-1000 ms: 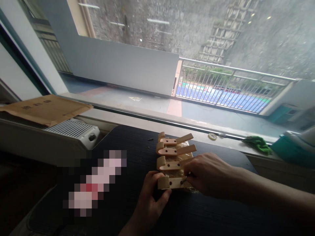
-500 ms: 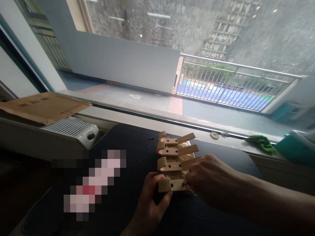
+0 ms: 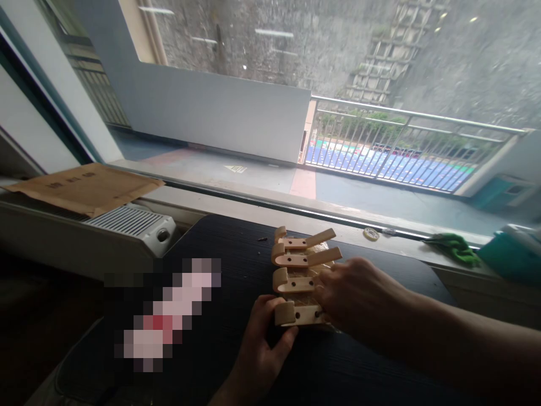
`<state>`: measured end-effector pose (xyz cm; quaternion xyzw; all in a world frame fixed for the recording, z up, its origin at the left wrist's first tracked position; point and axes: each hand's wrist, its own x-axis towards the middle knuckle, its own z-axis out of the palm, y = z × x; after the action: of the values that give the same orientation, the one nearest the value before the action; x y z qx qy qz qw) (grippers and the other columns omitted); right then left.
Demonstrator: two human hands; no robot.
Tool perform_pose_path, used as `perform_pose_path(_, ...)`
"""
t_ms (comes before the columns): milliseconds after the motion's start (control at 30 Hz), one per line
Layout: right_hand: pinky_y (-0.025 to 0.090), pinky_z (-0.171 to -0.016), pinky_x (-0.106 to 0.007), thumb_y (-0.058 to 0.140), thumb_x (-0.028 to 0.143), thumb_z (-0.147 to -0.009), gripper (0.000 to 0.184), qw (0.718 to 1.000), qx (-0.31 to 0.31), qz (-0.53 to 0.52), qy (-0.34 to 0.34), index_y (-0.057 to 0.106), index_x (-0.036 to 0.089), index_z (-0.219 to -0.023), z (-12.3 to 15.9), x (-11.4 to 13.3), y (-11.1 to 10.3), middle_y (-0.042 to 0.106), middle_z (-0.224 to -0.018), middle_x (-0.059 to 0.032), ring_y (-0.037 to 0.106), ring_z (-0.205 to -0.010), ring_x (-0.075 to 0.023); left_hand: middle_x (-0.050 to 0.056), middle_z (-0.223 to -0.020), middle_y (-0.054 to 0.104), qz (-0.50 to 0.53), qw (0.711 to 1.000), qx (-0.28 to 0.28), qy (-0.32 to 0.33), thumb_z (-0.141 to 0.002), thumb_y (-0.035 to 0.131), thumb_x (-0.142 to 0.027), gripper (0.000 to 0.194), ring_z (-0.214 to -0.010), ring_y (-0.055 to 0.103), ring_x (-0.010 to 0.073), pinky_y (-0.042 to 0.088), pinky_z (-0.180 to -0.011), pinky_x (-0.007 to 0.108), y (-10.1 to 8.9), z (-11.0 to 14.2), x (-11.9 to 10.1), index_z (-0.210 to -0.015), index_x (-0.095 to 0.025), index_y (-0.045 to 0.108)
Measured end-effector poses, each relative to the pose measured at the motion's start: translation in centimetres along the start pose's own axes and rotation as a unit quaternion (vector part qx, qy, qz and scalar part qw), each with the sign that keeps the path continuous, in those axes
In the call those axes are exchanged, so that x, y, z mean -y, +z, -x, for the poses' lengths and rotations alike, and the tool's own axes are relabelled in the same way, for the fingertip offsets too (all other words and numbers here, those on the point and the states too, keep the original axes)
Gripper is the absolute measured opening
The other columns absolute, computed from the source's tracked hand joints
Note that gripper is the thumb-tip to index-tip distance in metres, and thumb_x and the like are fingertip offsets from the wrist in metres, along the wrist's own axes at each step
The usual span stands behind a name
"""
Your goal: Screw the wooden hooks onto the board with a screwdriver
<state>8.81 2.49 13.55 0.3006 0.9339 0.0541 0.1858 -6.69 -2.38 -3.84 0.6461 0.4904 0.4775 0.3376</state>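
Observation:
On the dark table lies a wooden hook rack [image 3: 296,283], with several curved pale hooks in a row over a base partly covered in clear plastic film. Each visible hook has two dark holes. My left hand [image 3: 264,332] grips the end of the nearest hook [image 3: 302,316], fingers behind it and thumb along its near side. At this hook's right hole, my right hand [image 3: 338,293] is closed in a pinch. A small dark, thin piece shows between the hole and the fingertips; the fingers hide most of it.
A small dark screw-like piece [image 3: 262,239] lies on the black table [image 3: 228,254] left of the rack. The windowsill holds a tape roll [image 3: 371,234], a green cloth [image 3: 452,248] and a teal container [image 3: 507,254]. A brown envelope [image 3: 84,186] rests on the radiator [image 3: 156,231]. A blurred patch covers the table's left.
My right hand has turned slightly at the nearest hook's right hole. My left hand keeps its grip on the rack. The whole view has shifted a little.

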Motion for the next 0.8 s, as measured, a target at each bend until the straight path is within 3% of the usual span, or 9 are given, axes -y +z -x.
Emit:
perform_pose_path(100, 0.026, -0.045, -0.029, 0.052, 0.006, -0.078, 0.019, 0.998, 0.023, 0.023, -0.062, 0.064, 0.017, -0.068, 0.0, 0.2, 0.6, 0.067, -0.069, -0.0044, 0.060, -0.062, -0.0186, 0.005, -0.105, 0.052, 0.002, 1.000, 0.011, 0.000, -0.081, 0.056, -0.017, 0.026, -0.100, 0.055, 0.0210, 0.047, -0.087, 0.034, 0.0, 0.0, -0.1, -0.105, -0.024, 0.049)
perform_pose_path(200, 0.027, -0.046, -0.029, 0.052, 0.005, -0.075, 0.020, 0.997, 0.017, -0.005, -0.074, 0.063, 0.017, -0.064, 0.0, 0.0, 1.3, 0.066, -0.067, -0.0032, 0.059, -0.061, -0.0173, 0.004, -0.104, 0.052, -0.001, 1.000, 0.012, 0.007, -0.080, 0.056, -0.015, 0.026, -0.099, 0.055, 0.0206, 0.048, -0.086, 0.032, -0.1, 0.0, -0.1, -0.103, -0.024, 0.049)
perform_pose_path(267, 0.027, -0.047, -0.028, 0.052, 0.006, -0.075, 0.018, 0.998, 0.018, -0.041, -0.047, 0.064, 0.017, -0.066, 0.0, -0.4, 1.6, 0.067, -0.068, -0.0024, 0.059, -0.060, -0.0160, 0.004, -0.104, 0.051, -0.006, 1.000, 0.010, 0.012, -0.080, 0.056, -0.014, 0.026, -0.099, 0.055, 0.0205, 0.048, -0.085, 0.032, -0.1, 0.0, -0.1, -0.102, -0.024, 0.049)
perform_pose_path(433, 0.031, -0.051, -0.026, 0.053, 0.021, -0.081, 0.016, 0.984, 0.056, -0.137, 0.101, 0.067, 0.017, -0.074, 0.3, -1.1, 1.4, 0.070, -0.074, -0.0032, 0.063, -0.065, -0.0165, 0.005, -0.106, 0.050, -0.010, 1.000, 0.010, 0.017, -0.079, 0.057, -0.015, 0.027, -0.102, 0.054, 0.0212, 0.047, -0.088, 0.034, 0.0, 0.1, 0.3, -0.103, -0.024, 0.048)
perform_pose_path(500, 0.032, -0.052, -0.026, 0.052, 0.022, -0.082, 0.018, 0.980, 0.069, -0.142, 0.123, 0.067, 0.017, -0.072, 0.4, -1.1, 1.0, 0.070, -0.074, -0.0040, 0.064, -0.066, -0.0172, 0.005, -0.108, 0.050, -0.010, 1.000, 0.005, 0.018, -0.080, 0.058, -0.017, 0.028, -0.104, 0.053, 0.0219, 0.046, -0.090, 0.035, 0.1, 0.2, 0.6, -0.105, -0.024, 0.047)
perform_pose_path(633, 0.034, -0.053, -0.027, 0.057, 0.018, -0.079, 0.010, 0.988, 0.049, -0.124, 0.076, 0.067, 0.018, -0.080, 0.5, -0.8, 0.1, 0.070, -0.077, -0.0035, 0.064, -0.070, -0.0181, 0.006, -0.109, 0.051, -0.004, 1.000, 0.002, 0.005, -0.081, 0.056, -0.019, 0.027, -0.105, 0.053, 0.0225, 0.046, -0.090, 0.036, 0.2, 0.1, 0.7, -0.107, -0.024, 0.049)
perform_pose_path(800, 0.033, -0.051, -0.029, 0.054, 0.006, -0.077, 0.017, 0.998, 0.037, -0.002, -0.041, 0.067, 0.017, -0.075, 0.3, 0.1, 0.3, 0.069, -0.076, -0.0054, 0.062, -0.069, -0.0188, 0.005, -0.108, 0.050, -0.007, 1.000, 0.014, 0.001, -0.082, 0.056, -0.017, 0.027, -0.102, 0.054, 0.0210, 0.046, -0.089, 0.035, -0.1, 0.1, 0.1, -0.106, -0.024, 0.047)
